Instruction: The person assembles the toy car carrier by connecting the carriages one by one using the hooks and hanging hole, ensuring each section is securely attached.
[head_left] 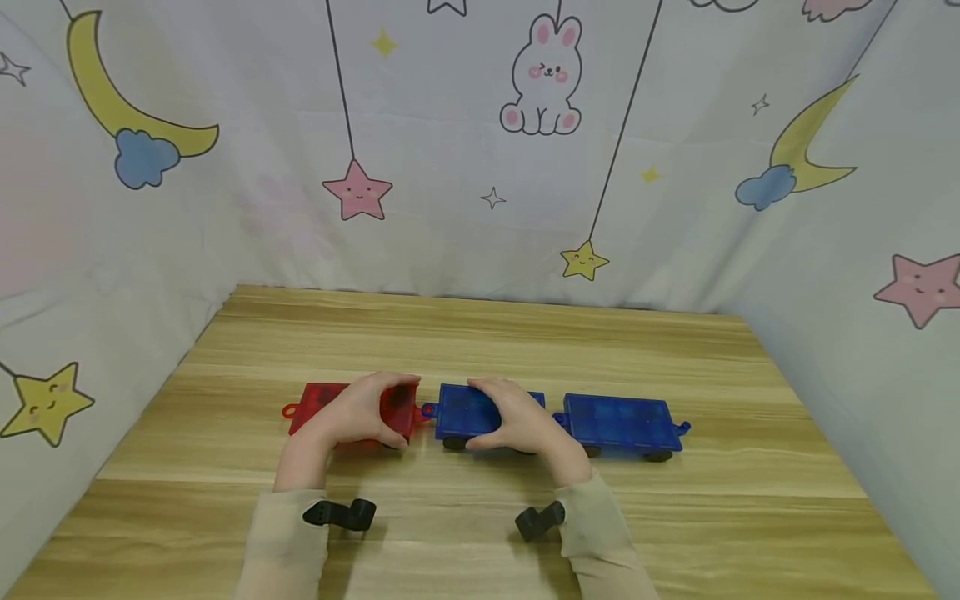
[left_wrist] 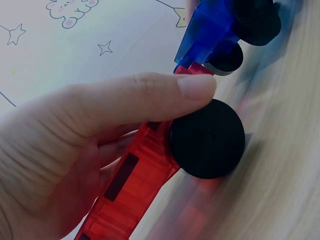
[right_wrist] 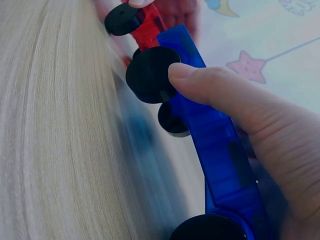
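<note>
My left hand (head_left: 358, 413) grips a translucent red toy train car (head_left: 401, 407) across its width, thumb on the near side and fingers on the far side. In the left wrist view the thumb lies just above a black wheel (left_wrist: 207, 140). My right hand (head_left: 519, 415) holds a translucent blue toy train car (head_left: 456, 407) the same way, its thumb tip by a black wheel (right_wrist: 152, 75). The red car's hook end meets the blue car's ring between my hands. Behind the held blue car, a second blue car (head_left: 622, 421) joins its right end, its own hook pointing right.
The cars form one row across a wood-grain table (head_left: 480, 333). A white cloth (head_left: 450, 242) printed with stars, moons and a rabbit rises behind the table and along both sides. Black wrist mounts (head_left: 352, 514) stick out from both sleeves.
</note>
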